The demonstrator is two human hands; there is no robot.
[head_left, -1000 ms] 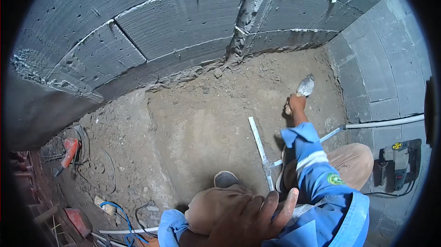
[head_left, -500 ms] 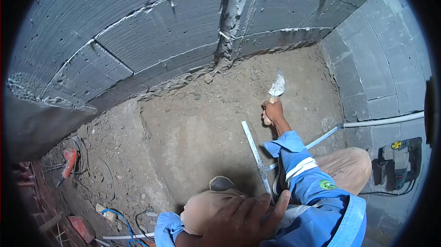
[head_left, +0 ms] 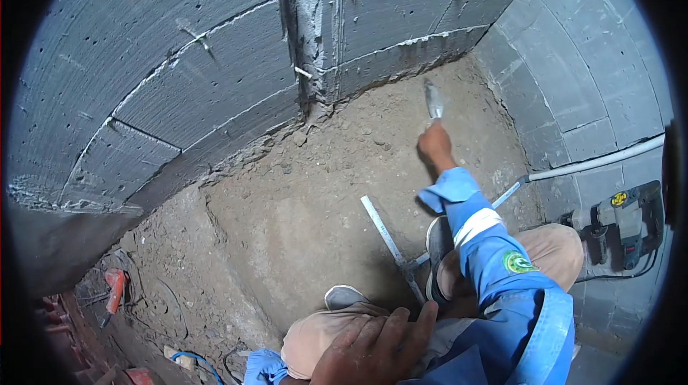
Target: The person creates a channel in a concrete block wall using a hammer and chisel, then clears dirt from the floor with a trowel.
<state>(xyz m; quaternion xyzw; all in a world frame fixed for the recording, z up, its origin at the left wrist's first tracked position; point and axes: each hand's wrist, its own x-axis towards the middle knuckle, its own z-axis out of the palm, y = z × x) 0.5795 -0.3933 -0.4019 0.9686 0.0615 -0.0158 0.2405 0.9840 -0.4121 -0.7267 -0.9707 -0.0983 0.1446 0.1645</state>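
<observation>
My right hand (head_left: 436, 146) is wrapped round the handle of a pointed trowel (head_left: 434, 100), whose blade reaches toward the wall over the dirt floor (head_left: 308, 220). The blade looks greyish, with its tip near the ground; whether it touches cannot be made out. Nearer to me, my left hand (head_left: 376, 349) rests by my bent knee with its fingers spread and nothing in them. Between my feet and the right arm lies a white pipe (head_left: 385, 229) with a tee joint.
Grey block walls (head_left: 236, 63) meet at the upper right. A conduit (head_left: 598, 163) runs along the right wall, above a power drill (head_left: 625, 227). At the lower left are an orange tool (head_left: 115, 290), cables and a blue cord (head_left: 197, 361).
My right hand has moved up and away from me with the trowel, and the blade shows less white material. The view has shifted slightly. My left hand stays near the knee.
</observation>
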